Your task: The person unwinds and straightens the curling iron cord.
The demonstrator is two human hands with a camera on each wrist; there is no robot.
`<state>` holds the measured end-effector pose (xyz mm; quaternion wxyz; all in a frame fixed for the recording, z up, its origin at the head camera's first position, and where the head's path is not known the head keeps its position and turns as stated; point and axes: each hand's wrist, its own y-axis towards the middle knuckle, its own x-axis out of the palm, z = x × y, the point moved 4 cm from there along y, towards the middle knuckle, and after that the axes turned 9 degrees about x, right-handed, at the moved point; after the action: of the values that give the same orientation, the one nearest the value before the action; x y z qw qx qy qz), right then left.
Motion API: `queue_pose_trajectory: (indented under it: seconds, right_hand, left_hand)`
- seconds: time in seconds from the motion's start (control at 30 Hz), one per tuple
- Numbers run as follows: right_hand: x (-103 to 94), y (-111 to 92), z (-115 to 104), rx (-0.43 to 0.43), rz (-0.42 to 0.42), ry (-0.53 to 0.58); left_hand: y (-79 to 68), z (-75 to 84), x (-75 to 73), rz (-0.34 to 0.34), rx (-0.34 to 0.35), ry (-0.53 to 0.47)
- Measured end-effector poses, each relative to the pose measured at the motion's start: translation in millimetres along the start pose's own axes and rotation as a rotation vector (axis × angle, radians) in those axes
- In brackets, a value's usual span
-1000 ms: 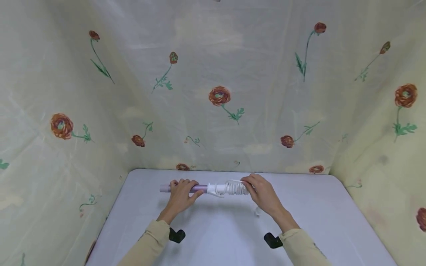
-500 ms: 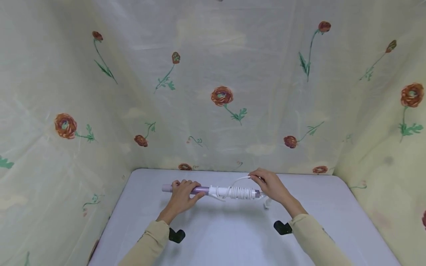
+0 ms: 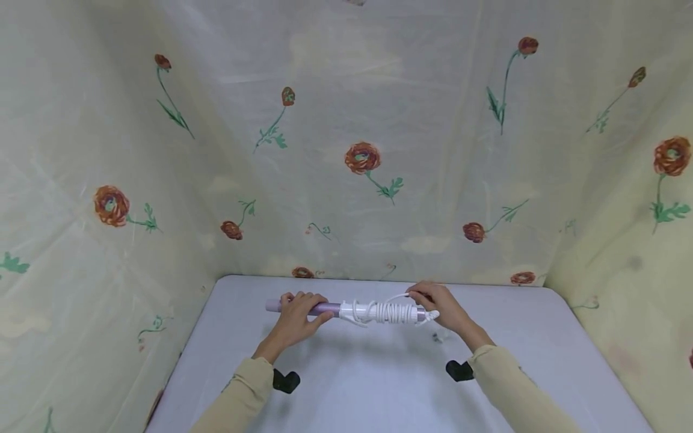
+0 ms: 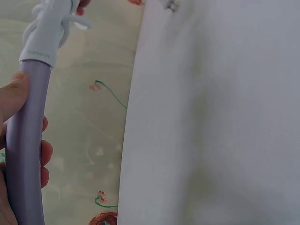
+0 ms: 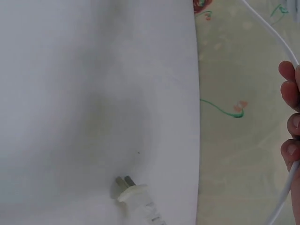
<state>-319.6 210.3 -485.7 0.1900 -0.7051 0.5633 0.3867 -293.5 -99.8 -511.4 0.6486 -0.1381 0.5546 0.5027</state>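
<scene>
A curling iron [image 3: 346,311] with a purple barrel and a white section is held level above the table, its white cord [image 3: 394,313] wound in several turns round its right half. My left hand [image 3: 295,319] grips the purple barrel [image 4: 29,136], thumb on one side and fingers round the other. Just past the right end, my right hand [image 3: 443,308] pinches a length of the cord [image 5: 276,37] that leads off the coils. The white two-pin plug [image 5: 136,194] hangs below the right hand, close over the table.
A white table [image 3: 368,385] lies beneath both hands. Flower-printed sheeting [image 3: 422,180] rises behind it and on both sides. Dark pieces [image 3: 287,381] show beside both sleeves.
My right hand has moved from the coils to the right, drawing up a loop of cord, then come down a little. The left hand keeps its grip on the curling iron.
</scene>
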Motion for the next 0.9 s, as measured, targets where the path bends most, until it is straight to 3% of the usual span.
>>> queue_pose_trajectory:
  seconds: [0.17,0.27,0.5,0.63,0.9]
  right_hand:
    - [14.6,-2.2,11.1,0.094,-0.037,0.027]
    - [24.5,-5.6,17.4,0.108,-0.031,0.000]
    - [44.5,-19.7,32.8,0.163,0.059,-0.083]
    - [58.8,-28.5,34.1,0.153,0.076,-0.137]
    - [92.6,-50.0,10.1,0.039,-0.120,-0.236]
  left_hand:
    - [2.4,0.9,0.3,0.001,0.000,0.008]
    - [3.5,3.0,0.2,0.009,0.003,0.012]
    - [5.4,4.1,3.0,0.031,-0.007,0.041]
    - [6.5,3.5,5.1,0.052,-0.011,0.047]
    - [8.3,4.4,10.9,0.051,-0.019,0.083]
